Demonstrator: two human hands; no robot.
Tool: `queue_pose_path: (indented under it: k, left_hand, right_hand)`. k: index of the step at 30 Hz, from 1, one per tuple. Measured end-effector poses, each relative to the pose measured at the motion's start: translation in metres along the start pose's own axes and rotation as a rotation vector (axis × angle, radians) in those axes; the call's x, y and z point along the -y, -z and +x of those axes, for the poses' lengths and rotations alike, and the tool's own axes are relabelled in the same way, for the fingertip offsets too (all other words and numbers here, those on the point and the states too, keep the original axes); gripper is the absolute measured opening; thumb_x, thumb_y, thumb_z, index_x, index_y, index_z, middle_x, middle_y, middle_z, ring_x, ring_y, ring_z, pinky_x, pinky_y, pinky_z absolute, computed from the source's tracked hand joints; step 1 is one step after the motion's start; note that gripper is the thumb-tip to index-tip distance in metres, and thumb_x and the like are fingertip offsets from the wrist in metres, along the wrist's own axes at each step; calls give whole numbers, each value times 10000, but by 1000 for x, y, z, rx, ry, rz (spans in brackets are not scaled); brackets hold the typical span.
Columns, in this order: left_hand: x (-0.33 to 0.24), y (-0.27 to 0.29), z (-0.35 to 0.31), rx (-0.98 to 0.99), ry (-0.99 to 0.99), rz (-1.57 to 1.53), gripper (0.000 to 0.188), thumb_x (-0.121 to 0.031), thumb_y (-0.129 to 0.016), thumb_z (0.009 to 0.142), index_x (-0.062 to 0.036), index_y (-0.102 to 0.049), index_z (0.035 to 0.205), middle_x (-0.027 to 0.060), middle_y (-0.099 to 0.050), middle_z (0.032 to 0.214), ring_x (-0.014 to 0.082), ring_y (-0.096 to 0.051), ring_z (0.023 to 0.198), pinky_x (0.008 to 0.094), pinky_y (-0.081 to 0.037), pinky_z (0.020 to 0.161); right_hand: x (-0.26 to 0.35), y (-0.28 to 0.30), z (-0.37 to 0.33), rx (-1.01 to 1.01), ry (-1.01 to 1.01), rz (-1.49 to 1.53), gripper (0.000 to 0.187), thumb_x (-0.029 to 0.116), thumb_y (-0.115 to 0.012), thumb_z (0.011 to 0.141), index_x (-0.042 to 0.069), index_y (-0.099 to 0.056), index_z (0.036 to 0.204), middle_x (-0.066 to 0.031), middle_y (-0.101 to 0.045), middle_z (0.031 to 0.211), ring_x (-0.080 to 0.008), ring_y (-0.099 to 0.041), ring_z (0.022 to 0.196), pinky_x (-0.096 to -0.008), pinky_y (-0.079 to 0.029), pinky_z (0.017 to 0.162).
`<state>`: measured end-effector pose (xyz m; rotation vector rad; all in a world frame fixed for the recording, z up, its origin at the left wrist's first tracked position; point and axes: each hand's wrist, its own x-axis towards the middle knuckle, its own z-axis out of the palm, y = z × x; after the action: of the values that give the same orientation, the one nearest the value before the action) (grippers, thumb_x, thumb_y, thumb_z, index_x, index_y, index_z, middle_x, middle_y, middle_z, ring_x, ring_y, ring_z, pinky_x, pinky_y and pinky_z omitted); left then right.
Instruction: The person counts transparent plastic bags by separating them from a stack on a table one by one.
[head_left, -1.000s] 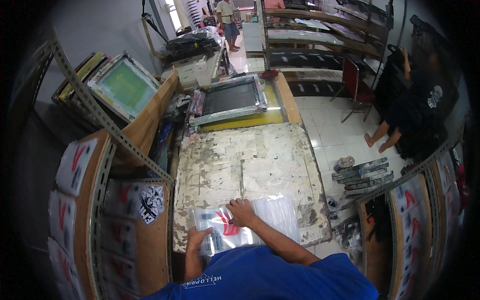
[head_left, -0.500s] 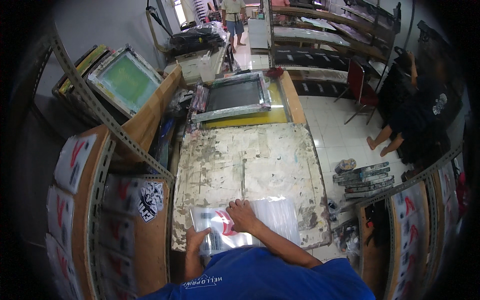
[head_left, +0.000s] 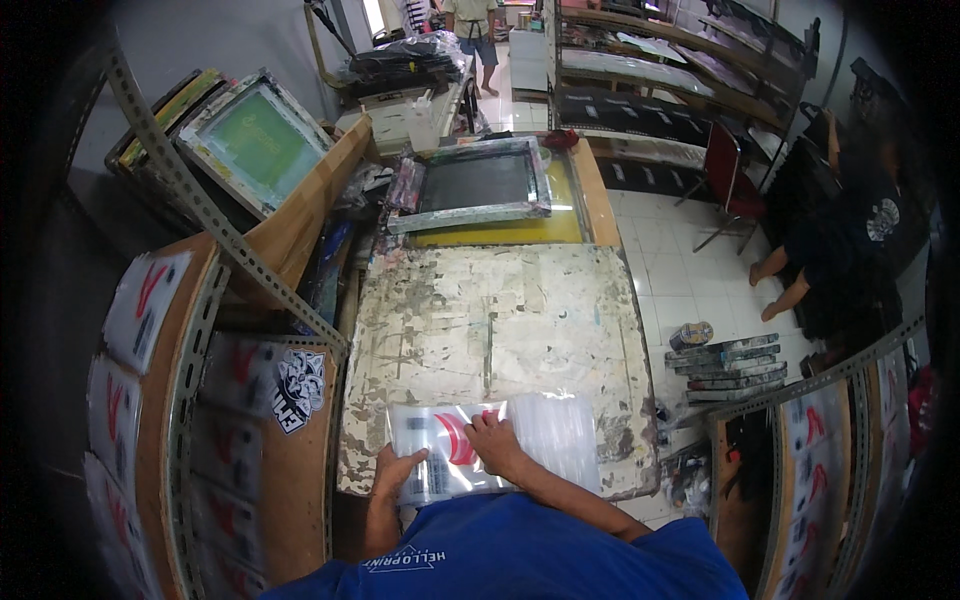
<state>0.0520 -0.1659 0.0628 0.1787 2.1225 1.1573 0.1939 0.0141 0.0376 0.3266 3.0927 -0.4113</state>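
Observation:
A stack of clear plastic bags [head_left: 425, 478] with red and black print lies at the near edge of the worn table [head_left: 560, 320]. My left hand [head_left: 396, 470] grips its left edge, thumb on top and fingers underneath. With fingers curled, my right hand [head_left: 495, 447] pinches the plastic beside the red print. Right of that hand, more clear plastic bags [head_left: 560, 440] fan out in overlapping layers; no print shows on them. Glare covers part of the plastic, and my right fingertips are partly hidden.
Framed printing screens [head_left: 480, 185] lie at the table's far end; a green screen [head_left: 260, 140] leans at left. Racks with printed bags [head_left: 145, 300] flank me on both sides. A person [head_left: 850, 220] stands at right, another [head_left: 472, 35] far back. A red chair [head_left: 735, 175] stands beyond.
My right hand has shifted slightly right and nearer on the plastic, uncovering more red print. My left hand keeps its hold. The whole view has tilted a little.

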Motion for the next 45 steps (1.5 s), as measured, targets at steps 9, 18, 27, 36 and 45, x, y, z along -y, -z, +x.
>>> queue_pose_path:
  k: [9, 18, 27, 36, 45]
  left_hand:
    - [-13, -7, -6, 122, 29, -192, 518, -49, -761, 754, 19, -568, 1229, 136, -675, 1064, 235, -656, 943, 348, -522, 829]
    - [-15, -4, -5, 211, 79, -265, 560, -28, -741, 775, -4, -520, 1289, 130, -650, 1123, 243, -632, 1016, 359, -507, 882]
    - [-10, -12, -6, 259, -13, -346, 582, -48, -740, 777, -1, -492, 1302, 138, -621, 1166, 250, -611, 1043, 369, -481, 921]
    - [-20, -14, -15, 274, -66, -299, 605, -64, -752, 764, 6, -482, 1301, 145, -622, 1137, 247, -610, 1031, 365, -482, 919]
    - [-3, -26, -5, 134, 27, -297, 876, -23, -782, 725, -1, -197, 1377, 181, -509, 1219, 271, -571, 1078, 389, -549, 851]
  right_hand:
    - [-7, -3, -1, -49, -8, 48, 433, 58, -702, 666, 71, -553, 1073, -103, -527, 1071, -306, -535, 1067, -432, -475, 733]
    - [-8, -3, 0, -49, -9, 90, 421, 41, -686, 677, 67, -555, 1077, -105, -530, 1090, -315, -537, 1066, -446, -477, 754]
    - [-10, -1, -2, -102, 12, 12, 413, 79, -725, 670, 97, -570, 1052, -86, -549, 1077, -288, -551, 1055, -408, -484, 729]
    - [-9, 0, 0, -41, 5, -11, 448, 109, -758, 649, 97, -573, 1056, -78, -556, 1080, -278, -549, 1063, -389, -491, 741]
    - [-15, -8, 3, -19, -15, 44, 492, 58, -734, 652, 101, -566, 1112, -109, -545, 1134, -310, -553, 1110, -433, -511, 785]
